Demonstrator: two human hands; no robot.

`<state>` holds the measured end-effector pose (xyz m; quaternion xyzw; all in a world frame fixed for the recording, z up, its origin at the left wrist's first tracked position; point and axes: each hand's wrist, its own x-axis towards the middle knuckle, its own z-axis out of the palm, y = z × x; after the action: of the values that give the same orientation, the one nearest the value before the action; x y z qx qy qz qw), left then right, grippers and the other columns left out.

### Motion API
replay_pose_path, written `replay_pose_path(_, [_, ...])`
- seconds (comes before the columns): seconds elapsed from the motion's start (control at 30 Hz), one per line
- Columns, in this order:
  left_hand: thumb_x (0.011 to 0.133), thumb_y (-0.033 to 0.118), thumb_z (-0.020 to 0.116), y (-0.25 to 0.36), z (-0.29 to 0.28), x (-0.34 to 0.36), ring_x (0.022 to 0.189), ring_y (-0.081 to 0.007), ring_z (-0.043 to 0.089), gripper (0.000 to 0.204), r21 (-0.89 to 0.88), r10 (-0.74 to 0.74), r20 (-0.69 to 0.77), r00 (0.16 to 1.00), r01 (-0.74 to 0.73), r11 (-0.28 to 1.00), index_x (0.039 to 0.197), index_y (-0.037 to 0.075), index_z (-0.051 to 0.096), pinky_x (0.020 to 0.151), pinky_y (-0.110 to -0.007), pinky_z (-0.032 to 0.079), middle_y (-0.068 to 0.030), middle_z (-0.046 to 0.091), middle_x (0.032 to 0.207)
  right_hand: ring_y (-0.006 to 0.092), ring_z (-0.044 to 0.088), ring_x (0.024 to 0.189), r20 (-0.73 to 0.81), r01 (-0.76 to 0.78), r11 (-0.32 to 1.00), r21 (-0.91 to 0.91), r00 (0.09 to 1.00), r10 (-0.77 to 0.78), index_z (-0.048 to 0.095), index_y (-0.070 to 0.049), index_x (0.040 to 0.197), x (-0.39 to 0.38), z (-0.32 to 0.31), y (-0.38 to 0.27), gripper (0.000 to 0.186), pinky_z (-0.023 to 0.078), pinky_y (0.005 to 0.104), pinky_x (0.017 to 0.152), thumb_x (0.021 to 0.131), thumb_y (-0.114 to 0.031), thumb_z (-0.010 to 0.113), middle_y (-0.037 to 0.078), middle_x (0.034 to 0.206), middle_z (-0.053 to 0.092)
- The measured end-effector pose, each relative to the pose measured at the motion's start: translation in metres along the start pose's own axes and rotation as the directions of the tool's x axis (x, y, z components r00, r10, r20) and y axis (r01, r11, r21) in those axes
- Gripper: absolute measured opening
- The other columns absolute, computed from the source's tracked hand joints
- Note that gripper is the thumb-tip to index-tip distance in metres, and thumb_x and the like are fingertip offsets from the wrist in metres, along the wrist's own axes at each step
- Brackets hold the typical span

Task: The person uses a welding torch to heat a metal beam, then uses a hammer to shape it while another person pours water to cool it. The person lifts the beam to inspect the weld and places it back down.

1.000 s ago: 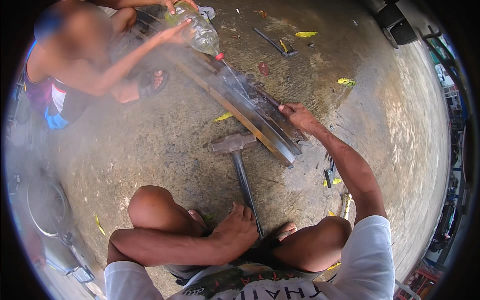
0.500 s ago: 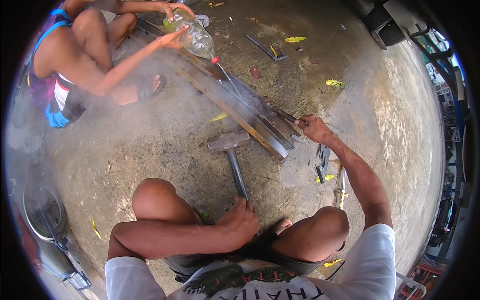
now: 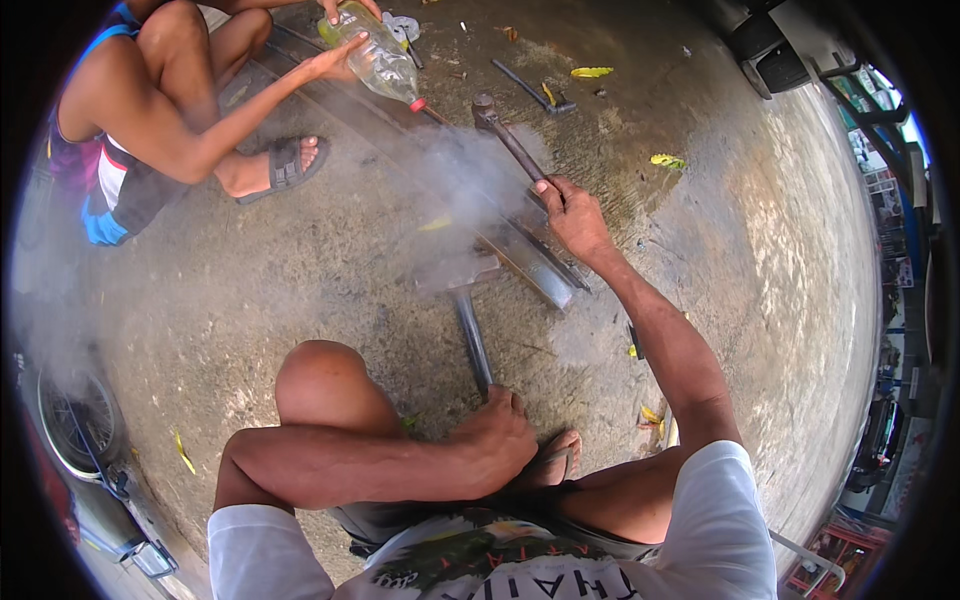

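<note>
My right hand (image 3: 570,220) grips a dark steel tool (image 3: 518,147), its blunt head raised toward the back above the metal bars (image 3: 540,273). A white cloud of steam or smoke (image 3: 465,180) hides the middle of the bars. My left hand (image 3: 497,430) is closed on the handle of a sledgehammer (image 3: 470,335) lying toward me, its head partly veiled by the cloud. At the upper left, another person's hands (image 3: 332,60) hold a clear plastic bottle (image 3: 385,65), tilted with its red end over the bars.
A crouching person (image 3: 150,110) is at the upper left on the concrete floor (image 3: 230,320). A bicycle-like wheel (image 3: 75,420) stands at the lower left. A dark bent bar (image 3: 525,85) and yellow leaves (image 3: 590,72) lie at the back. Dark frames and clutter (image 3: 870,120) line the right edge.
My right hand has lifted the tool and moved it up and left, its head now in view. The cloud has thickened over the bars. The stream from the bottle is no longer visible.
</note>
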<state>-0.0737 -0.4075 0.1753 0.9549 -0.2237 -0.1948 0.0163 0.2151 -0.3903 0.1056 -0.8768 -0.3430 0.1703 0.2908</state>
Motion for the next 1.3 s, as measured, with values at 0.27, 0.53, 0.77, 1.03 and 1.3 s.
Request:
replay_pose_path(0.27, [0.085,0.019,0.06,0.009,0.0,-0.008,0.101,-0.0283,0.063,0.022,0.013,-0.005,-0.047,0.999,0.005,1.0,0.093,0.007,0.077,0.093,-0.047,0.043,-0.0112,0.07,0.095,0.0437,0.064,0.104,0.196,-0.031,0.97,-0.24,0.977,0.08,0.066,-0.007,0.121,0.004,0.002,0.046,0.038,0.05,0.0476,0.09,0.098,-0.036,0.054,0.027,0.105,0.068])
replay_pose_path(0.53, [0.085,0.021,0.06,0.009,-0.012,-0.015,0.102,-0.0278,0.063,0.023,-0.001,0.032,-0.042,0.999,-0.032,0.999,0.093,0.006,0.076,0.094,-0.046,0.043,-0.0107,0.07,0.096,0.0423,0.066,0.1,0.061,-0.129,0.983,-0.131,0.989,0.138,0.067,-0.006,0.119,-0.007,0.027,0.052,0.04,0.05,0.0452,0.088,0.1,-0.038,0.053,0.027,0.103,0.068])
replay_pose_path(0.77, [0.085,0.021,0.06,0.011,-0.003,-0.019,0.1,-0.0279,0.062,0.025,-0.015,0.011,0.007,1.0,-0.011,1.0,0.096,0.003,0.076,0.092,-0.043,0.043,-0.0114,0.07,0.097,0.044,0.064,0.103,0.043,-0.113,0.99,-0.084,0.992,0.117,0.067,-0.006,0.12,0.001,0.01,0.027,0.04,0.05,0.0454,0.091,0.099,-0.038,0.054,0.028,0.105,0.067])
replay_pose_path(1.03, [0.084,0.022,0.061,0.01,-0.011,-0.016,0.098,-0.0282,0.062,0.027,0.006,0.051,-0.028,0.998,-0.051,0.999,0.095,0.002,0.075,0.09,-0.042,0.043,-0.0123,0.07,0.094,0.043,0.065,0.103,0.046,-0.112,0.976,-0.188,0.991,0.123,0.066,-0.006,0.121,-0.012,0.033,0.073,0.039,0.051,0.046,0.09,0.099,-0.036,0.055,0.028,0.102,0.067])
replay_pose_path(1.3, [0.084,0.021,0.061,0.014,-0.008,-0.011,0.098,-0.0278,0.062,0.025,-0.002,0.046,-0.022,0.999,-0.046,0.999,0.091,0.003,0.076,0.088,-0.042,0.043,-0.0112,0.07,0.093,0.0417,0.067,0.1,-0.204,0.052,0.999,0.012,0.978,-0.048,0.067,-0.007,0.12,-0.015,0.034,0.046,0.043,0.052,0.0447,0.088,0.098,-0.043,0.057,0.027,0.104,0.068])
